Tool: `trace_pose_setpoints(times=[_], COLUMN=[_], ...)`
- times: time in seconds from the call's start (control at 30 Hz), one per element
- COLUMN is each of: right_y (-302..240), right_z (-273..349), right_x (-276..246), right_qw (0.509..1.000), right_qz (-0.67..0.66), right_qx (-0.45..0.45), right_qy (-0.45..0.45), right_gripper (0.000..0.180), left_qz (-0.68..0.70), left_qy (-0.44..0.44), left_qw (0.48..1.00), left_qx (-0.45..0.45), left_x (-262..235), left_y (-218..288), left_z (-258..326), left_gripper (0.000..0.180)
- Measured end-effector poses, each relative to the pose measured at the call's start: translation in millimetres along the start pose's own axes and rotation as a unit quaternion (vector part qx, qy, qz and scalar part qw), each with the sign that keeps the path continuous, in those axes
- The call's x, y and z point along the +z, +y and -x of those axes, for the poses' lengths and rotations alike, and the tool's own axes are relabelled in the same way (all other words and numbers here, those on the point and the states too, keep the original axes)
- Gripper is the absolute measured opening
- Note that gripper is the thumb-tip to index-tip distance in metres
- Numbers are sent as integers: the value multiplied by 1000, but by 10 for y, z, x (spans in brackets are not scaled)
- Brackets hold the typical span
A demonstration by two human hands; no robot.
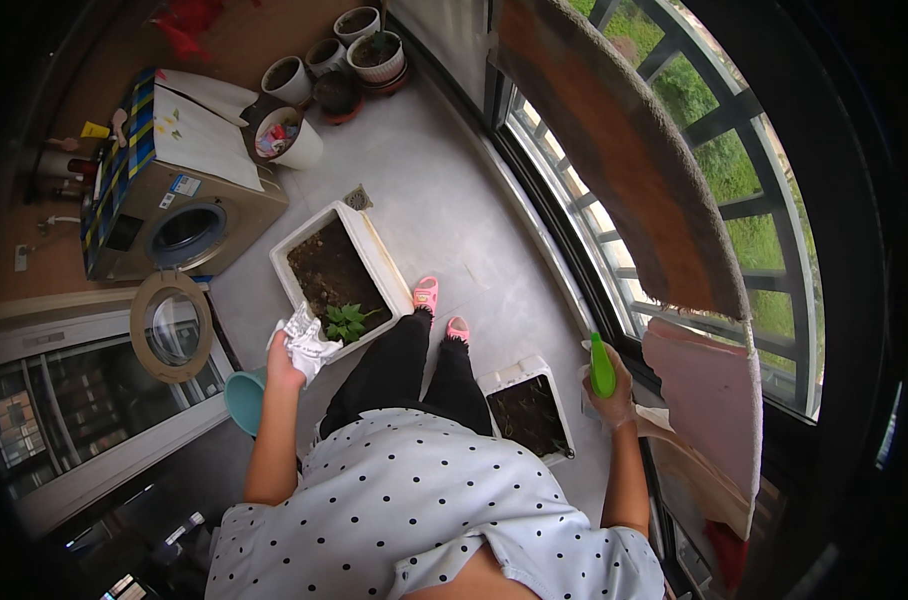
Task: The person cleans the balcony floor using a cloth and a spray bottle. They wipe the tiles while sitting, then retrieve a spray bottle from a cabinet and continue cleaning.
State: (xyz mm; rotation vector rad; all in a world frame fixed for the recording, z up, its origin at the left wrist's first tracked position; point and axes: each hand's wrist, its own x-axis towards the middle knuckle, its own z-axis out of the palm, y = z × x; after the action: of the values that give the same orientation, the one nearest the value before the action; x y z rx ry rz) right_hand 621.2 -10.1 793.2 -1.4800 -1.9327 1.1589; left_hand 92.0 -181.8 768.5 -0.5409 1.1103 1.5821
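My left hand [286, 364] is closed on a crumpled white sheet with grey marks [308, 338], paper or thin plastic. It hovers by the near left corner of a long white planter [296, 283] with dark soil and one leafy green plant [345, 322]. Out to the right, my right hand [612, 396] wears a thin clear glove. Its fingers wrap round a small bright-green tool [601, 368] with a tapering, rounded shape, held upright; its kind is unclear. Below and left of that hand stands a smaller white planter [564, 420] with soil and thin stems.
A front-loading washing machine [239, 208] stands left with its round door [171, 327] swung out. A teal basin [242, 400] sits behind my left forearm. Several flowerpots [377, 62] and a white bin [299, 150] stand farther off. Towels [664, 180] hang along the window at right.
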Motion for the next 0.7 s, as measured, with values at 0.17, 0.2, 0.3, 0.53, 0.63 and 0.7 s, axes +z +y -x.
trace_pose_setpoints(times=[0.17,0.2,0.3,0.53,0.63,0.7], right_y=[153,68,109,-198,-276,-423], right_z=[441,514,798,744,381,35], right_x=[72,71,151,525,846,1072], right_qw=[999,998,996,995,995,993], right_qz=[27,33,25,15,-9,-14], right_qx=[41,44,83,92,66,44], right_qy=[8,16,11,-42,-80,-105], right_gripper=[49,50,53,54,56,56], left_qz=[-13,-15,-13,-12,5,-3], left_qy=[-27,-30,-37,-50,-41,-31], left_qw=[998,997,994,991,993,995], left_qx=[-57,-65,-104,-127,-108,-93], left_x=[454,466,337,-34,-241,-413], left_y=[-312,-359,-412,-573,-521,-449], left_z=[-48,-56,-154,-459,-443,-418], left_gripper=[41,41,41,37,38,37])
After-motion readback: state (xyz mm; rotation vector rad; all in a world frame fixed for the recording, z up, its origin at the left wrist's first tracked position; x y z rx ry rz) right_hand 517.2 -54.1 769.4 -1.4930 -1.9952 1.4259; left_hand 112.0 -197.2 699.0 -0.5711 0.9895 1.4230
